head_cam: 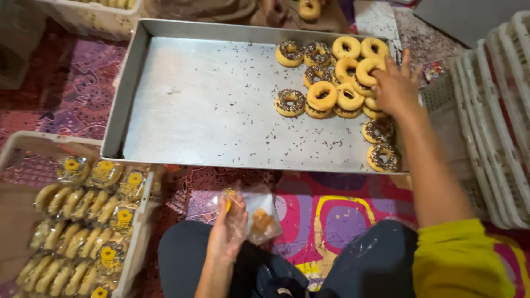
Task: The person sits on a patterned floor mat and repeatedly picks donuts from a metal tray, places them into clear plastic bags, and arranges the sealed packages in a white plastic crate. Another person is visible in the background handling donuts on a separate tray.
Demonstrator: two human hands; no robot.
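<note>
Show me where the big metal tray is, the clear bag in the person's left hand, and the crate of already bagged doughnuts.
Metal tray [204, 110]: head view, bare floor of the tray.
Clear bag [264, 216]: head view, middle of the bag, on the doughnut inside.
Crate of bagged doughnuts [139, 238]: head view, its right white rim.

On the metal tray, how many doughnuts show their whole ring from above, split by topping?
Chocolate-sprinkled doughnuts: 6
Plain doughnuts: 6
Total: 12
Plain ones half buried in the pile are left out; their number cannot be told.
</note>
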